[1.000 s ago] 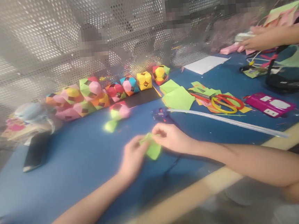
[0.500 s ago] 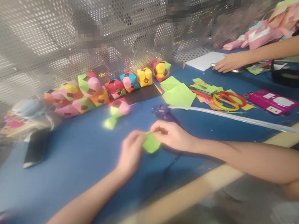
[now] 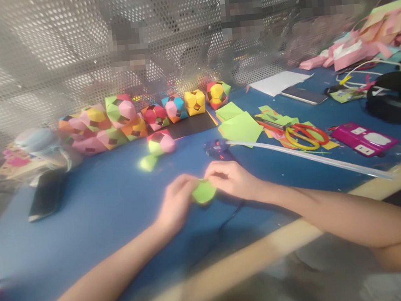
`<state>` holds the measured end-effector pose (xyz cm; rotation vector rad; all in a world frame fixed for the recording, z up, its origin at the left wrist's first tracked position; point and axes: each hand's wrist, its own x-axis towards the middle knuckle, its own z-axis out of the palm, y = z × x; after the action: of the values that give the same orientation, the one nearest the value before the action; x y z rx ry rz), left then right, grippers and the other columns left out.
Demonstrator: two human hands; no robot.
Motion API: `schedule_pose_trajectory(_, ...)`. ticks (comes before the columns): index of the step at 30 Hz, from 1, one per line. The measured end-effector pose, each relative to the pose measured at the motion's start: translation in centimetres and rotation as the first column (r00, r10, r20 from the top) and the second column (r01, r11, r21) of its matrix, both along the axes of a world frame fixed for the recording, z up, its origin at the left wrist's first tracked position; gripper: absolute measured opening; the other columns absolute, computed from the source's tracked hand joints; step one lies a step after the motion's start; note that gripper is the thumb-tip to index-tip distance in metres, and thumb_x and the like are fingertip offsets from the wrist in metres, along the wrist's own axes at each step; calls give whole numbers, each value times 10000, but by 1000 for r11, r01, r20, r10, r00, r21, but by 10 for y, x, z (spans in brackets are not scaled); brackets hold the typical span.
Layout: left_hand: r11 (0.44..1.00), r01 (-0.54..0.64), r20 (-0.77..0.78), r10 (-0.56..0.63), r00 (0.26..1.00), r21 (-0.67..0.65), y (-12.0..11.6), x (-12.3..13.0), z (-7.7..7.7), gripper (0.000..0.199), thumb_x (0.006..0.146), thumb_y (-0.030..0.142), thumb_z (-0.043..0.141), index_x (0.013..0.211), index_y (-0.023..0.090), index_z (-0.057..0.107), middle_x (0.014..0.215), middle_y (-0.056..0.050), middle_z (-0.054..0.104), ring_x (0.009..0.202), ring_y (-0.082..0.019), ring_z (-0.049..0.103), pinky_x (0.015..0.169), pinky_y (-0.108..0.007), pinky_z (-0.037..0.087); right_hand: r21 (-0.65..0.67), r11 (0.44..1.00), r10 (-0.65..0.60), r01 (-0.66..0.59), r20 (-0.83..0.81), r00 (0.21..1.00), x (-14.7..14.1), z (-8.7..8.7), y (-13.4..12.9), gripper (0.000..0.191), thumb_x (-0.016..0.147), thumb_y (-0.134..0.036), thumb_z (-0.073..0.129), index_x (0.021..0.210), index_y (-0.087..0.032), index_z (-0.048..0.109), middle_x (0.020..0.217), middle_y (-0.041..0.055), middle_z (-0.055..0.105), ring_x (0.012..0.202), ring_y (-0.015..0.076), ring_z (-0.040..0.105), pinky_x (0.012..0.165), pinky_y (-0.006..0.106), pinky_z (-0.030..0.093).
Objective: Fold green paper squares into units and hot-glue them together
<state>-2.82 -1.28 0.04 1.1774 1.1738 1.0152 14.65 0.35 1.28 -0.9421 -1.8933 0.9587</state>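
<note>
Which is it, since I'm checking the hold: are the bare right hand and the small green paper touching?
Touching: the head view shows the right hand pinching the green paper at its right edge.

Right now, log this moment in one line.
left hand: holds green paper piece | right hand: holds same piece | beyond right hand: dark blue glue gun

A grey perforated metal screen (image 3: pixel 175 26), brightest toward the left, stands behind a flat blue tabletop (image 3: pixel 109 191) with a pale wooden edge (image 3: pixel 247 266).
</note>
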Motion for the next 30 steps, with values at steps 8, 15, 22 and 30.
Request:
schedule_pose_trajectory(8,989,22,-180,5,984,148,1,-3,1,183,755,314,585,732,145,654,693,-18,644,638,-129,558,606,-239,432,-313,947,33,-67,-113,993,-1,6,-1,135,745,-286,591,750,-167,527,668,-22,537,623,103,514,588,236,426)
schedule_pose_trajectory(15,992,32,-167,-11,986,122,2,-4,-1,179,758,304,573,746,146,657,716,-25,654,658,-140,567,633,-252,441,-325,944,11,-49,-118,993,-3,1,-1,162,737,-309,606,767,-171,527,667,-18,537,622,111,515,591,251,440)
schedule_pose_trajectory(22,986,83,-234,-48,971,145,2,-4,1,175,759,311,584,764,148,646,707,-15,643,649,-133,558,624,-243,433,-228,973,-34,20,-56,998,-4,-8,-1,138,741,-291,606,747,-178,528,665,-21,541,618,105,511,591,242,442)
schedule_pose_trajectory(30,963,83,-376,20,927,256,3,-7,0,131,796,273,547,770,168,621,745,-7,631,703,-128,553,639,-227,418,-292,956,7,-19,-42,999,-2,0,0,158,758,-316,592,767,-161,564,677,-2,583,628,119,544,589,246,452)
